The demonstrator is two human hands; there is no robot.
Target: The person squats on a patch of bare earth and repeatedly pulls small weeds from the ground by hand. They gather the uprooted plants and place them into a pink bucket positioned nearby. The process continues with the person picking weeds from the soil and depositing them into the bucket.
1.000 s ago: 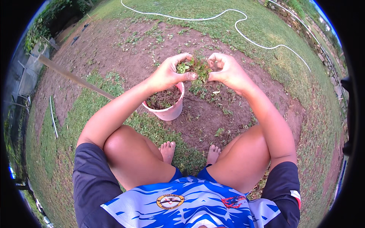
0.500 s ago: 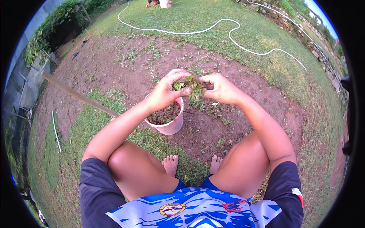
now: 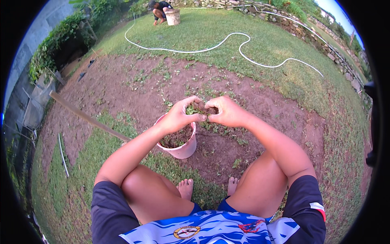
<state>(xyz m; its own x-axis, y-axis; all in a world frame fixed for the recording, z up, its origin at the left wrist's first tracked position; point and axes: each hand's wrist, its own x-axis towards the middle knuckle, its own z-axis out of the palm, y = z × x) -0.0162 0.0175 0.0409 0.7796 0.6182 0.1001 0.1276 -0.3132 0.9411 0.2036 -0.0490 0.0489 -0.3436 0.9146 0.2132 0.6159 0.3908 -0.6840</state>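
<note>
Over bare soil, my left hand (image 3: pixel 181 115) and my right hand (image 3: pixel 230 112) meet with curved fingers around a small clump of green weeds (image 3: pixel 195 109). Brown soil clings to the clump by the right fingertips. My fingers and thumbs pinch it from both sides, hiding part of it. Below my left hand stands a pale pink bucket (image 3: pixel 185 151), holding soil and pulled greenery (image 3: pixel 175 139). My left wrist passes over its rim.
A wooden pole (image 3: pixel 87 117) lies at left, its end near the bucket. Beyond the soil patch (image 3: pixel 268 106), a white hose (image 3: pixel 195 51) winds across grass. Another person (image 3: pixel 161 11) crouches far off beside a whitish bucket (image 3: pixel 172 17). A stone wall (image 3: pixel 308 34) borders the right.
My hands have come closer together and the clump is now more enclosed by the fingers. The view has tilted up, showing more of the other person and the far bucket.
</note>
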